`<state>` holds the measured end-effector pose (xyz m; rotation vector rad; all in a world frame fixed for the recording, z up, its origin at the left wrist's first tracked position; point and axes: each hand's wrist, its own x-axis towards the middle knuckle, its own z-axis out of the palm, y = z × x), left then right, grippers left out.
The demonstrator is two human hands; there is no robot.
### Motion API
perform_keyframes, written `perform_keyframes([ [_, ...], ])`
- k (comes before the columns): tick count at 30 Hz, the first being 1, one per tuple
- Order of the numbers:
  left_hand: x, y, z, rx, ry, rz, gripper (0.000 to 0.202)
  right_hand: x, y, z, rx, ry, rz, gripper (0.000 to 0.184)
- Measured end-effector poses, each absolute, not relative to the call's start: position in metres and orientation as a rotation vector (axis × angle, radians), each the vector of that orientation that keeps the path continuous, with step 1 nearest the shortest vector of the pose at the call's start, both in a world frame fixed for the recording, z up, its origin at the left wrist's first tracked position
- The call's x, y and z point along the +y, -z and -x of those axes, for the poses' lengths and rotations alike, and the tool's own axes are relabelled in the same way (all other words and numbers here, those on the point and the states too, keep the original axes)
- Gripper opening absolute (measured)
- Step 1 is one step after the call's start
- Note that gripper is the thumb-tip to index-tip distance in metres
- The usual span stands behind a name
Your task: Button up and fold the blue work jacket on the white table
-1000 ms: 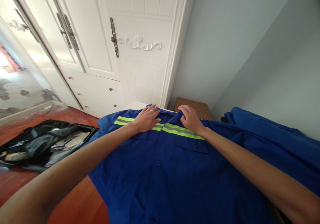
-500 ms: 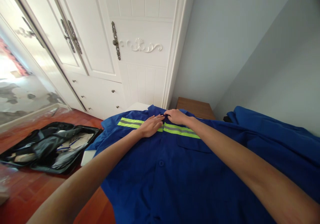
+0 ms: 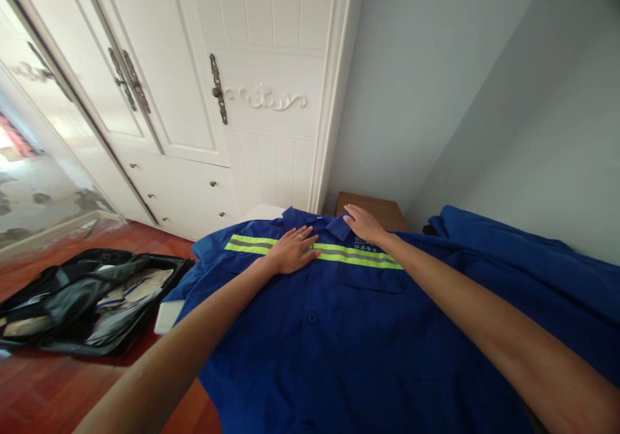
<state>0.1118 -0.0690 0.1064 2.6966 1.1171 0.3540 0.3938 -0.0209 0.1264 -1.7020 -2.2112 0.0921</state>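
A blue work jacket [image 3: 349,337] with a yellow-green and grey reflective stripe [image 3: 358,257] lies spread out, front side up, its collar [image 3: 339,227] at the far end. My left hand [image 3: 291,252] rests flat on the chest over the stripe, fingers spread, a ring on one finger. Beside the collar's right point, my right hand [image 3: 364,223] touches the cloth with its fingers stretched out. White lettering [image 3: 364,245] shows on the chest below it. A button [image 3: 312,318] sits on the front placket.
More blue cloth [image 3: 508,247] is piled at the right. An open black suitcase [image 3: 97,298] with clothes lies on the red wooden floor [image 3: 58,389] at left. A white wardrobe [image 3: 271,163] and a brown wooden cabinet [image 3: 382,212] stand beyond the jacket.
My right hand has moved right from the collar's middle to its right point, uncovering the lettering. The collar lies more spread. My left hand's fingers have spread, staying on the stripe.
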Motion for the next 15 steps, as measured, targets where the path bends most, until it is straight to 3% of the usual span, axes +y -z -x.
perform_keyframes([
  [6,-0.069,-0.11,-0.11,1.092,-0.305,-2.688,0.074,-0.036,-0.097,-0.417,-2.22,-0.26,1.836,0.057],
  [15,-0.052,-0.112,-0.113,1.053,-0.161,-2.793,0.073,-0.032,-0.094,-0.42,-2.014,-0.119,2.105,0.061],
])
